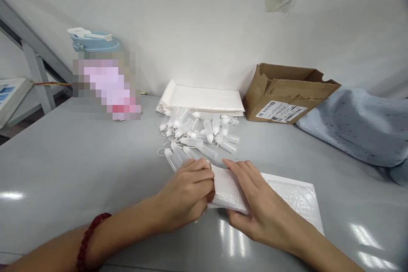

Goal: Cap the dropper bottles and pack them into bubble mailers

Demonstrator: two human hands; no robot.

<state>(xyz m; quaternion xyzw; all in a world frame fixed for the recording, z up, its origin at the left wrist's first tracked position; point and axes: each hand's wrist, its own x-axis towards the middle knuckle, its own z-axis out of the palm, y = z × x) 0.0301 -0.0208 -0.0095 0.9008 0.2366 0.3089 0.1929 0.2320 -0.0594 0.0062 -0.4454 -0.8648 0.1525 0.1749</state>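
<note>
Between my hands is a white bubble mailer [230,187], bent and raised a little off the grey table. My left hand [193,189] is closed around its left end, and the fingers hide what lies under them. On the right side, my right hand [253,202] grips the mailer with the thumb below and fingers above. Another bubble-wrap piece [298,197] lies flat beneath my right forearm; whether it joins the held mailer I cannot tell. Just beyond my left hand is a loose heap of small clear squeeze bottles [197,134] with white tethered caps.
A stack of white padded mailers [207,97] lies against the wall behind the bottles. Right of it stands an open cardboard box [287,97], beside a grey-blue cloth bundle [357,123]. At back left are a blue lidded container [95,42] and a blurred pink item [108,85].
</note>
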